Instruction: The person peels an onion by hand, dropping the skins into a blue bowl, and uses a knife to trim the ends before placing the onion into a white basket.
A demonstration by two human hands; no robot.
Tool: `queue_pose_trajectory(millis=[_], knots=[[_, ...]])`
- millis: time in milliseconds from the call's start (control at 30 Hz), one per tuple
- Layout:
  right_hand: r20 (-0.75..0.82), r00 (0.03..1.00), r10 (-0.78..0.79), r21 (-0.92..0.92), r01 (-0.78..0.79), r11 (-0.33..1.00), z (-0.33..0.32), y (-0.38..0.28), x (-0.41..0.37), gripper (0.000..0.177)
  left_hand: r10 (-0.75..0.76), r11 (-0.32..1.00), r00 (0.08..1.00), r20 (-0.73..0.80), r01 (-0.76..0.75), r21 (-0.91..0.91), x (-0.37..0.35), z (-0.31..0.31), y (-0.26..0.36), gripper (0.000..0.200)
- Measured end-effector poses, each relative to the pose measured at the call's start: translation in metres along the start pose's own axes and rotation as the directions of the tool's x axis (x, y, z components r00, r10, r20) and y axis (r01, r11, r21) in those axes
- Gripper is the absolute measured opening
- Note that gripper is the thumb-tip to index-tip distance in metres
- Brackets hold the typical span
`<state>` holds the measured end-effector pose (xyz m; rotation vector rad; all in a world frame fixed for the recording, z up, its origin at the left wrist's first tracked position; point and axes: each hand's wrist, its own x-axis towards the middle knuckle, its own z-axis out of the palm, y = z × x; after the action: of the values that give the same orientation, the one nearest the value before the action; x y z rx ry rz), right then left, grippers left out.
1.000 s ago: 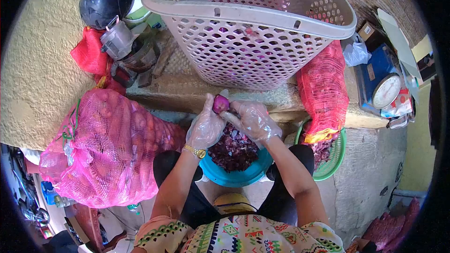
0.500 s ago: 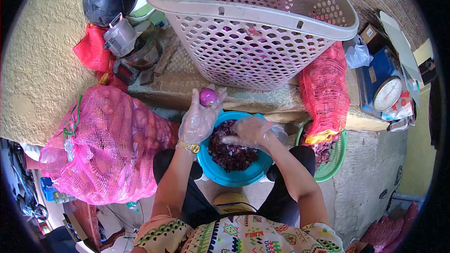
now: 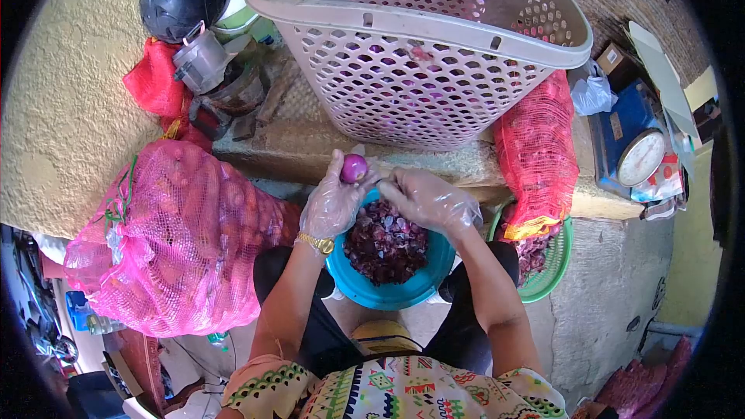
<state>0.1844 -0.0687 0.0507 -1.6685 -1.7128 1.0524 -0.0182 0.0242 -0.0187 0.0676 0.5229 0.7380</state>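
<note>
A peeled purple onion (image 3: 354, 168) sits in my left hand (image 3: 330, 206), held between thumb and fingers above the basin's far left edge. My left hand wears a clear plastic glove, with a gold watch on the wrist. Close to its right is my gloved right hand (image 3: 427, 198), its fingers curled together and pointing toward the onion. What those fingers grip, if anything, is hidden. Below both hands, the blue basin (image 3: 388, 299) stands between my knees and holds a heap of dark purple onion skins (image 3: 388, 244).
A tall perforated basket (image 3: 419, 101) stands on the ledge ahead. The pink mesh sack (image 3: 178, 240) bulges at left; a red mesh sack (image 3: 537, 147) leans at right over a green basket (image 3: 555, 271). A dial scale (image 3: 641, 157) is farther right.
My right hand has lifted from over the onion skins, up and toward the onion. My left hand still holds the onion, shifted slightly right and tilted.
</note>
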Motion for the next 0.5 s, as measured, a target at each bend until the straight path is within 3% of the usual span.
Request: queue_pose_trajectory(millis=[33,100,133,200,233,333,400,433,500], knots=[[0.000,1.000,-0.002,0.001,0.002,1.000,-0.001,0.003,0.000,0.058,0.001,1.000,1.000,0.000,-0.001,0.001,-0.001,0.002,0.000,0.060],[0.048,0.999,0.016,-0.002,-0.016,1.000,-0.003,0.013,-0.001,0.048,0.105,0.967,0.990,-0.096,-0.079,0.242,-0.005,0.011,-0.001,0.070],[0.048,0.999,0.017,-0.004,-0.017,1.000,-0.001,0.017,0.000,0.048,0.104,0.968,0.990,-0.095,-0.078,0.240,-0.009,0.018,-0.002,0.070],[0.109,0.994,0.012,0.258,-0.039,0.965,0.002,0.022,0.001,0.044,0.191,0.940,0.980,-0.048,-0.169,0.295,-0.017,0.029,-0.005,0.073],[0.108,0.994,0.013,0.258,-0.040,0.965,0.002,0.023,0.001,0.044,0.190,0.941,0.981,-0.049,-0.168,0.295,-0.016,0.027,-0.004,0.073],[-0.010,1.000,0.015,0.194,-0.013,0.981,0.004,0.020,0.002,0.043,0.062,0.974,0.997,-0.043,-0.051,0.219,-0.007,0.013,-0.004,0.073],[-0.157,0.980,-0.125,-0.009,0.126,0.992,0.004,0.015,0.004,0.050,0.007,0.990,0.992,-0.128,0.011,0.142,-0.004,0.010,-0.009,0.067],[-0.156,0.980,-0.126,-0.009,0.126,0.992,0.004,0.008,0.003,0.050,0.008,0.990,0.992,-0.128,0.011,0.141,-0.007,0.013,-0.010,0.067],[-0.188,0.980,-0.062,-0.173,0.029,0.984,0.001,-0.006,-0.002,0.059,-0.119,0.975,0.993,0.009,0.115,0.189,-0.014,0.021,-0.013,0.065]])
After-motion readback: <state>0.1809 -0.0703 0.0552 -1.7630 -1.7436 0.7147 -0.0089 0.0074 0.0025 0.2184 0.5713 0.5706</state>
